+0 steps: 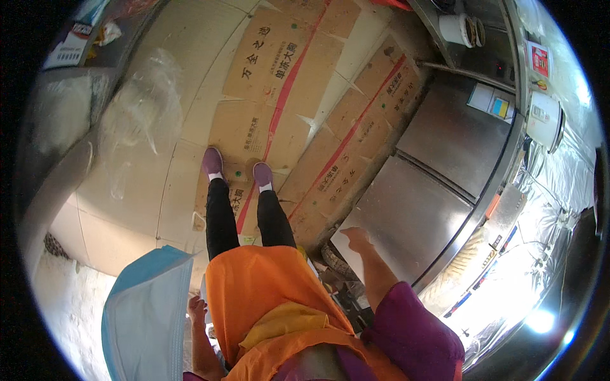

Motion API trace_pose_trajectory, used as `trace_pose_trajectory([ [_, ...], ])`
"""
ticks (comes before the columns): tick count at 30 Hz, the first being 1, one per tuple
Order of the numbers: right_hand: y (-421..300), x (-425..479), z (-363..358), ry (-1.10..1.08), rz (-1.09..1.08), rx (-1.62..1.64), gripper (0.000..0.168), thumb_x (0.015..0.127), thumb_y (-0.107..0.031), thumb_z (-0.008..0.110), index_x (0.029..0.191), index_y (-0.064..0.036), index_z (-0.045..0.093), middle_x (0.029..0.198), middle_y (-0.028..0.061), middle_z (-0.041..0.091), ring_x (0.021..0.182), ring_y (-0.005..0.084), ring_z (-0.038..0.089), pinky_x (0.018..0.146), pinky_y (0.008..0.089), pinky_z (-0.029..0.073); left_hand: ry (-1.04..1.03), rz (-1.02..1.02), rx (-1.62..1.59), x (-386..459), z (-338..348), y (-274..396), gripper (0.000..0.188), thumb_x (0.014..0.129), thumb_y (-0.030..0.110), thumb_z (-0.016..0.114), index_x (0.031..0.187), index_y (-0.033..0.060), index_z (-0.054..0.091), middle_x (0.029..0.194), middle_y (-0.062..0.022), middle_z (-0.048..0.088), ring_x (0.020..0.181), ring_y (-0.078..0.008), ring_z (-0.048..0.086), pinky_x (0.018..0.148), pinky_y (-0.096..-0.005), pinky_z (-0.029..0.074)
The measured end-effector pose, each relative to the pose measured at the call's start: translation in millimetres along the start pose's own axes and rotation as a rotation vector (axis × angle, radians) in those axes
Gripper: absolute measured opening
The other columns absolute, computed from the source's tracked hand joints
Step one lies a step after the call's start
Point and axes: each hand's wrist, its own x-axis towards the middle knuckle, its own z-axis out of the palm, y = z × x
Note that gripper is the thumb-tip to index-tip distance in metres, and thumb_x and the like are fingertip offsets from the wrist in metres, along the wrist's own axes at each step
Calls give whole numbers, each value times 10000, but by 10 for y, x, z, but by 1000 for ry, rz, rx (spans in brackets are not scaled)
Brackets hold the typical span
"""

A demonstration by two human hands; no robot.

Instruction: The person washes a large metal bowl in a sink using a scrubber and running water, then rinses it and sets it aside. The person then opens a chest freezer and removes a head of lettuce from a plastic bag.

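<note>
My left hand (198, 307) hangs low beside the orange apron (257, 285), near a small whitish thing. The blue and white face mask (147, 319) stands close to the camera at its left, and whether the hand grips anything cannot be told. My right hand (356, 238) is held out in front of the lower stainless steel door (410, 214), fingers bent and partly apart, with nothing seen in it. A yellow cloth (286, 324) lies bunched at the apron's waist.
Flattened cardboard (259, 128) covers part of the tiled floor under my feet. Clear plastic film (143, 109) lies at the left. On the right, a counter over the steel doors holds a white tub (543, 119) and a flat metal blade (510, 205); a white bucket (457, 29) is farther back.
</note>
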Motion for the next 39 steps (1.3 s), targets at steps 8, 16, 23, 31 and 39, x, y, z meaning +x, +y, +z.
trace_pose_trajectory([
  [8, -217, -340, 223, -6, -161, -689, 310, 884, -147, 535, 1176, -45, 552, 1035, 64, 612, 836, 161, 614, 764, 302, 477, 4, 22, -146, -311, 227, -594, 177, 766, 117, 630, 923, 57, 574, 665, -24, 563, 507, -112, 517, 451, -264, 411],
  [16, -680, -467, 453, -265, -483, -664, 273, 906, -127, 501, 1146, -8, 556, 1002, 84, 601, 848, 185, 602, 756, 291, 505, 158, 102, -293, -1297, 802, -810, 440, 876, 424, 505, 653, 50, 569, 548, -38, 520, 462, -158, 485, 437, -308, 388],
  [23, -1490, -915, 922, -331, -621, -856, 224, 897, -186, 511, 1063, -56, 586, 874, 41, 576, 740, 149, 585, 633, 257, 485, -47, 166, -856, -1582, 1385, -1462, 320, 903, 318, 477, 807, 30, 577, 673, -46, 552, 564, -163, 543, 506, -296, 455],
  [31, -1732, -1013, 2004, -445, -686, -958, 206, 897, -218, 504, 1043, -90, 574, 756, 30, 589, 629, 136, 577, 508, 275, 441, 91, 95, -990, -1804, 1305, -1600, 243, 902, 252, 509, 969, 30, 585, 816, -62, 609, 676, -180, 593, 585, -325, 491],
  [39, -936, -2049, 3811, -477, -642, -1318, 154, 825, -160, 599, 874, -21, 644, 735, 43, 605, 666, 130, 574, 583, 282, 466, 205, 94, -1161, -1052, 320, -2059, 170, 844, 156, 519, 777, 19, 594, 634, -69, 568, 511, -186, 548, 450, -315, 427],
])
